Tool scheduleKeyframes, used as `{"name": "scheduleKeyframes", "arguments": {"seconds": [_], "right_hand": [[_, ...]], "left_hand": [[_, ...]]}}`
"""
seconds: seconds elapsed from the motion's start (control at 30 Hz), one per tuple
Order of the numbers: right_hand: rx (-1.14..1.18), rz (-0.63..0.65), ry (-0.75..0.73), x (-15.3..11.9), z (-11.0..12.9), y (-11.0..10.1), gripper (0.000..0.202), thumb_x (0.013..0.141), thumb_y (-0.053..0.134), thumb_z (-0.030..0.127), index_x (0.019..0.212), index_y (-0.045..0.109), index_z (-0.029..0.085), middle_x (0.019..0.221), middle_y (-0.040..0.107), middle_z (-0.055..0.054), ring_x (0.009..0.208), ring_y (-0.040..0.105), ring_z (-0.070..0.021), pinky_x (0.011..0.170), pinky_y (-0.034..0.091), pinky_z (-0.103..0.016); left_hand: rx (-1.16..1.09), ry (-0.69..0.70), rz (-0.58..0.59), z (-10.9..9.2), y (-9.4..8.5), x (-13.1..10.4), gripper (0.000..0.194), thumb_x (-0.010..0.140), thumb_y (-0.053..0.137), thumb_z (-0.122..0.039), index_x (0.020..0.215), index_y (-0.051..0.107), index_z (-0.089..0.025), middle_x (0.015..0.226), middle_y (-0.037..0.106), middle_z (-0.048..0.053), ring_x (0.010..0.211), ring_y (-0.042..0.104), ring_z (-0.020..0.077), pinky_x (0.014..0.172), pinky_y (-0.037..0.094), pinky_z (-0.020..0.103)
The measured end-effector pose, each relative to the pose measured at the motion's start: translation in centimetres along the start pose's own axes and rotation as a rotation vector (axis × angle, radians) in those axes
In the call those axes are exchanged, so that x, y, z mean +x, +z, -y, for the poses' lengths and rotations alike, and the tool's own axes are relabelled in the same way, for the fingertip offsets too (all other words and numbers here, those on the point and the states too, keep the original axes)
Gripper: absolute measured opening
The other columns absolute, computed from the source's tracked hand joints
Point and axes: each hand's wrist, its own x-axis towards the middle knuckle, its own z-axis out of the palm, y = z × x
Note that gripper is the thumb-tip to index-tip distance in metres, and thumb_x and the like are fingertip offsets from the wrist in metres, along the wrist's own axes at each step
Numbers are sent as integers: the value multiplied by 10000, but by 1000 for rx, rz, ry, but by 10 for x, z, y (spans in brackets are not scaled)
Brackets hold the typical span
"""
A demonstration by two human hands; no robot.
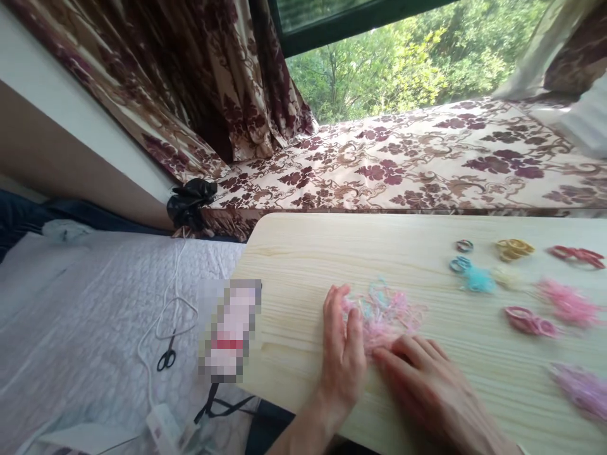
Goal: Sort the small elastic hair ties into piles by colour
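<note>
A loose pile of thin, shred-like strands [384, 309], mostly pink with some pale blue, lies on the light wooden table [294, 253]. My left hand [344, 347] rests at the pile's left edge, fingers stretched out and thumb apart. At the near side, my right hand [427, 379] has bent fingers closed on pink strands; motion blurs it slightly. Sorted by colour to the right are a blue tuft [478, 279], a cream tuft [506, 277], a pink tuft [569, 303] and a purple tuft [581, 388].
Yellow hair ties [515, 249], red ones [577, 256], pink ones [531, 321] and blue ones [459, 264] lie on the table's right. A pixelated object [232, 332] is at the left edge. Scissors [166, 359] and a white cable [164, 309] lie on the bed [109, 303].
</note>
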Motion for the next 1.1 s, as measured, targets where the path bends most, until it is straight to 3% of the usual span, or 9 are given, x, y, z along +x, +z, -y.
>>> {"name": "scheduleKeyframes", "arguments": {"seconds": [0.1, 0.17, 0.33, 0.5, 0.67, 0.83, 0.97, 1.1], "right_hand": [[-52, -61, 40, 3, -12, -16, 231, 961, 422, 205, 948, 650, 241, 809, 610, -36, 689, 553, -151, 641, 437, -286], [-49, -91, 49, -3, -18, -27, 240, 969, 424, 227, 997, 661, 243, 811, 614, -37, 689, 560, -146, 635, 439, -282], [13, -20, -16, -23, -10, -27, 208, 965, 462, 265, 1061, 647, 270, 774, 613, -20, 647, 564, -142, 595, 434, -268], [19, 124, -113, -3, 14, -4, 151, 895, 519, 154, 947, 618, 257, 766, 580, -13, 666, 538, -154, 617, 414, -280], [-87, -3, -65, 9, 1, -14, 226, 917, 441, 119, 1000, 616, 235, 790, 581, -27, 672, 519, -154, 619, 407, -282], [-116, -58, 46, -26, -25, -33, 225, 972, 481, 291, 1140, 628, 259, 835, 608, -29, 695, 572, -144, 617, 458, -263], [-92, -95, 150, -46, -26, -32, 211, 977, 490, 370, 1033, 668, 272, 842, 639, -26, 709, 621, -143, 615, 493, -252], [-71, -114, 214, -41, -22, -28, 227, 981, 480, 387, 909, 660, 269, 820, 646, -14, 691, 634, -135, 623, 507, -244]], "left_hand": [[-67, 6, 76, -10, 15, 11, 476, 1008, 366, -471, 1366, 492, -184, 1455, 504, 130, 1383, 451, 229, 1179, 365, 408], [-87, 14, 80, -15, 14, 18, 471, 1010, 356, -477, 1345, 507, -181, 1421, 538, 127, 1357, 478, 222, 1164, 377, 398], [16, 62, -47, -8, -20, 22, 450, 1005, 368, -487, 1290, 548, -189, 1386, 563, 114, 1350, 480, 227, 1164, 363, 418], [89, 77, -141, 11, -43, 12, 457, 999, 372, -504, 1265, 553, -179, 1339, 576, 125, 1322, 499, 229, 1145, 387, 396], [107, 154, -142, 19, -39, 11, 371, 1003, 401, -442, 1232, 578, -209, 1296, 597, 113, 1295, 512, 231, 1135, 399, 419], [138, 197, -111, 22, -38, 12, 321, 1002, 414, -375, 1204, 600, -209, 1257, 619, 114, 1277, 521, 238, 1124, 407, 446], [172, 178, -76, 18, -36, 14, 299, 985, 450, -373, 1169, 622, -213, 1238, 633, 106, 1266, 526, 247, 1130, 392, 461], [115, 126, -64, 10, -29, 17, 296, 983, 449, -381, 1154, 625, -215, 1216, 642, 90, 1221, 560, 231, 1093, 433, 415]]}}
